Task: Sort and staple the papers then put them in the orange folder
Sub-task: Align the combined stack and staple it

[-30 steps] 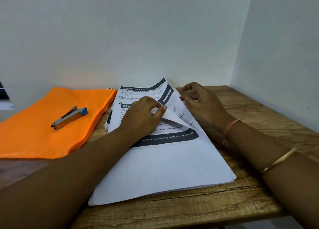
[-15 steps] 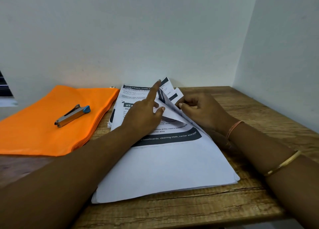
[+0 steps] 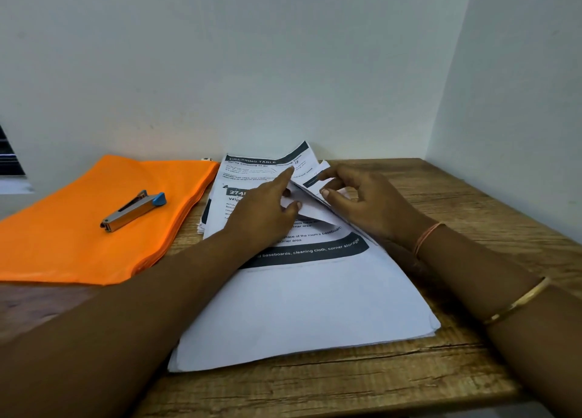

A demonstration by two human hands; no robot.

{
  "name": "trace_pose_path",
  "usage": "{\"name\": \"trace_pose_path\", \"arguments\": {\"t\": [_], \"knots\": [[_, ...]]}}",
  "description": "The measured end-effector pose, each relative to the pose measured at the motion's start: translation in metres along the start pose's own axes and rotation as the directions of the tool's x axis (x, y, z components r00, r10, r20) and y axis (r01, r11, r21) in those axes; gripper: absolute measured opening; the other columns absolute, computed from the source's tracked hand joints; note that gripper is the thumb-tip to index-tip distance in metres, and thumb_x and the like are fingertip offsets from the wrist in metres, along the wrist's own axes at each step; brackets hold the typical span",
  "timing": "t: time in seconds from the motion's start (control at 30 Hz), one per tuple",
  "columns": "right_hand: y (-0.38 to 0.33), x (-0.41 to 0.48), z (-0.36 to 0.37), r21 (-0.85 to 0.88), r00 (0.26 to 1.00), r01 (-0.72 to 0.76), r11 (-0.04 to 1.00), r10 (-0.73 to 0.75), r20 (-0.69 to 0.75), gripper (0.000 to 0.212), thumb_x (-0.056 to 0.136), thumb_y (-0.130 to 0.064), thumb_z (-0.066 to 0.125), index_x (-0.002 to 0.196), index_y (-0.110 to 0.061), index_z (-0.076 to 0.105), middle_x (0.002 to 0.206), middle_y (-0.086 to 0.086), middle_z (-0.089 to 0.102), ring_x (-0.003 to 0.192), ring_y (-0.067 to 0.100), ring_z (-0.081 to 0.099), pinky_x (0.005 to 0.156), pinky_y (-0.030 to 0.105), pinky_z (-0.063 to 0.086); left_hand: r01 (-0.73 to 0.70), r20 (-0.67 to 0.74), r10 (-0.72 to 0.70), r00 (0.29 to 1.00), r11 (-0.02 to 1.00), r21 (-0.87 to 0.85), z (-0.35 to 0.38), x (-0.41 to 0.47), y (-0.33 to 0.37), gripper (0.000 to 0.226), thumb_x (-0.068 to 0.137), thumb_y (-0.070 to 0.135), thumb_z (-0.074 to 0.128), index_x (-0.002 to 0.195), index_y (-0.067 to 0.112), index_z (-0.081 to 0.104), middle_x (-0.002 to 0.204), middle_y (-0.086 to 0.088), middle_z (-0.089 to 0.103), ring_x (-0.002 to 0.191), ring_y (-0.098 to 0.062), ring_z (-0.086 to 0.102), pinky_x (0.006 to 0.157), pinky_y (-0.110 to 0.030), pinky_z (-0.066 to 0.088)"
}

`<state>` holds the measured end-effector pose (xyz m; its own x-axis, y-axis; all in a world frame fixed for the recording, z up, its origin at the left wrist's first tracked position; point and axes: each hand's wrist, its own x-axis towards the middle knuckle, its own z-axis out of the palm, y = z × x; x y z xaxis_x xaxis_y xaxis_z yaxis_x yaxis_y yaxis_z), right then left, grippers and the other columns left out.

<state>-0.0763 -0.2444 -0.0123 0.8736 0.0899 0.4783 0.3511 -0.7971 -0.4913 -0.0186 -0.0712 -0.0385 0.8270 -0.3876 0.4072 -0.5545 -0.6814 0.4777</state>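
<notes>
The papers (image 3: 299, 307) lie in a loose stack on the table (image 3: 456, 203) right in front of the person, with both hands at the far right corner of the stack. The left hand (image 3: 267, 211) rests on the printed top sheet. Its thumb presses a turned-up white corner against the curled fingers and its forefinger is stretched out along the page towards the wall (image 3: 283, 71). The right hand (image 3: 365, 203) sits just beside it, pinching the lifted corners of a few sheets between thumb and forefinger, with the other fingers loosely bent. The orange folder (image 3: 88, 228) lies flat to the left of the stack, its edge near the papers, well away from either hand. The stapler (image 3: 134, 211) rests on top of it.

Half a second ago the left forefinger stood up off the page; now it lies lower, stretched forward. The right hand, then tucked low, has lifted and spread a little over the corners.

The sheets are thin and white with black banners and small print, and their lower half is blank. The folder looks soft and matte, the stapler is bare metal with a blue tip, and the table has a rough wood grain. A thread band (image 3: 428, 238) and a gold bangle (image 3: 519, 301) circle the right forearm
</notes>
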Motion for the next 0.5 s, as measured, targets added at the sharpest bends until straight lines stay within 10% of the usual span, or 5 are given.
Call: {"name": "trace_pose_path", "arguments": {"t": [0.33, 0.5], "knots": [[-0.0033, -0.0014, -0.0001, 0.026, 0.999, -0.053, 0.998, 0.053, 0.008, 0.027, 0.091, -0.02, 0.058, 0.117, -0.019, 0.062, 0.088, -0.007, 0.066, 0.087, 0.007, 0.06, 0.068, 0.001, 0.036, -0.038, 0.093, 0.028, 0.995, 0.994, 0.105, -0.0009, 0.0007, 0.0011, 0.076, 0.095, 0.034, 0.049, 0.15, 0.03, -0.004, 0.14, 0.0, 0.047, 0.117, -0.022, 0.051, 0.097, -0.032, 0.038], [-0.0028, -0.0001, 0.0007, 0.044, 0.998, -0.067, 0.997, 0.067, -0.013, 0.033, 0.091, -0.02, 0.057, 0.124, -0.016, 0.057, 0.088, -0.005, 0.066, 0.089, 0.011, 0.062, 0.078, 0.015, 0.044, -0.018, 0.099, 0.003, 0.995, 0.99, 0.143, -0.0015, 0.0005, 0.0022, 0.07, 0.095, 0.036, 0.048, 0.151, 0.024, 0.009, 0.141, -0.001, 0.045, 0.121, -0.022, 0.047, 0.102, -0.033, 0.036]]}}
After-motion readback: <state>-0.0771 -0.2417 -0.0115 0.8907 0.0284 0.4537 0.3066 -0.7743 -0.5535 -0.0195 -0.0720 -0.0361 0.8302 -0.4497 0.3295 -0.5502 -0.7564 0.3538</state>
